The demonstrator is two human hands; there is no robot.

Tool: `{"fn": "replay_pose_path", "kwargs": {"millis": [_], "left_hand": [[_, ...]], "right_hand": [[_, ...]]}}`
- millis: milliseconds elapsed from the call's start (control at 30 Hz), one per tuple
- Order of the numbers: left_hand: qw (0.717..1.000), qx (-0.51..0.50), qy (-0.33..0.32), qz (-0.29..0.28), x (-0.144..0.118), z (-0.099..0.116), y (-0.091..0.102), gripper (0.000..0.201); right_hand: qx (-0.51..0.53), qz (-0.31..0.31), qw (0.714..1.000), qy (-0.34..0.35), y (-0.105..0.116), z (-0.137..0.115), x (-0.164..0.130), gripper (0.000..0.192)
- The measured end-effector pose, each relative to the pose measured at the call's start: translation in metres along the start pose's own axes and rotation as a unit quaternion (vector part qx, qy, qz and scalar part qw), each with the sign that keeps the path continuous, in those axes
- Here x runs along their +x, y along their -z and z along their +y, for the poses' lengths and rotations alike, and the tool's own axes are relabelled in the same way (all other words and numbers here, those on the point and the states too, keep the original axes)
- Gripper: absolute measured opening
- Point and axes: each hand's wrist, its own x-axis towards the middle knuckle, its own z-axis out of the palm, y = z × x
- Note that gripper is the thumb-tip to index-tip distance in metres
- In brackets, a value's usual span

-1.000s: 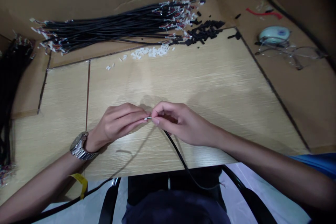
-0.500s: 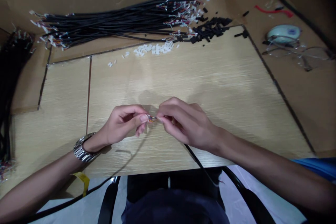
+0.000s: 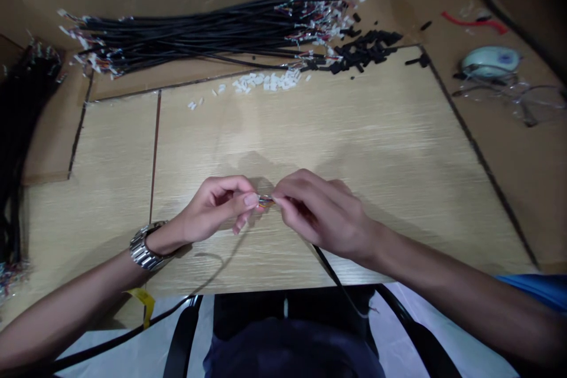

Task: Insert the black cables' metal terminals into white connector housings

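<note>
Over the middle of the light wooden board (image 3: 354, 130), my left hand (image 3: 217, 209) and my right hand (image 3: 325, 212) meet fingertip to fingertip. Between them show the short coloured wire ends (image 3: 266, 202) of a black cable (image 3: 336, 280). My right hand pinches the cable's end, and the cable runs back under that hand and off the board's near edge. My left thumb and forefinger pinch the tip of the wires; whatever small part is there is too small to make out. A metal watch (image 3: 144, 247) is on my left wrist.
A long bundle of black cables (image 3: 199, 41) lies along the back. Small white connector housings (image 3: 266, 81) and black sleeve pieces (image 3: 363, 50) are scattered near it. More black cables (image 3: 18, 130) hang at the left. A mouse (image 3: 489, 61) and glasses (image 3: 522, 97) rest at the right.
My right hand has turned and shifted slightly right, and the coloured wire ends now show between the fingertips. The view has drifted a little, and both hands stay pinched together.
</note>
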Motion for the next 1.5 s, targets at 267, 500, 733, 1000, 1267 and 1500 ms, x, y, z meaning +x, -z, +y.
{"fn": "replay_pose_path", "kwargs": {"millis": [267,500,733,1000,1267,1500], "left_hand": [[0.998,-0.023,0.056,-0.027,0.0014,0.0041,0.0023,0.023],[0.997,-0.025,0.067,-0.039,0.0023,0.0077,0.0013,0.024],[0.996,-0.042,0.074,-0.040,0.0027,0.0085,0.0017,0.025],[0.994,-0.057,0.082,-0.046,0.0045,0.0081,0.0032,0.023],[0.992,-0.042,0.106,-0.060,0.0051,0.0103,0.0050,0.024],[0.992,-0.033,0.107,-0.060,0.0053,0.0100,0.0048,0.024]], "right_hand": [[-0.063,-0.034,0.997,0.041,0.0008,0.0001,-0.0036,0.011],[-0.081,-0.027,0.995,0.051,0.0030,-0.0003,-0.0041,0.018],[-0.087,-0.031,0.992,0.086,0.0065,0.0001,-0.0024,0.018],[-0.100,-0.039,0.990,0.090,0.0062,-0.0008,-0.0011,0.013],[-0.117,-0.026,0.987,0.107,0.0071,-0.0011,-0.0007,0.010],[-0.109,-0.047,0.988,0.094,0.0068,-0.0029,0.0004,0.011]]}}
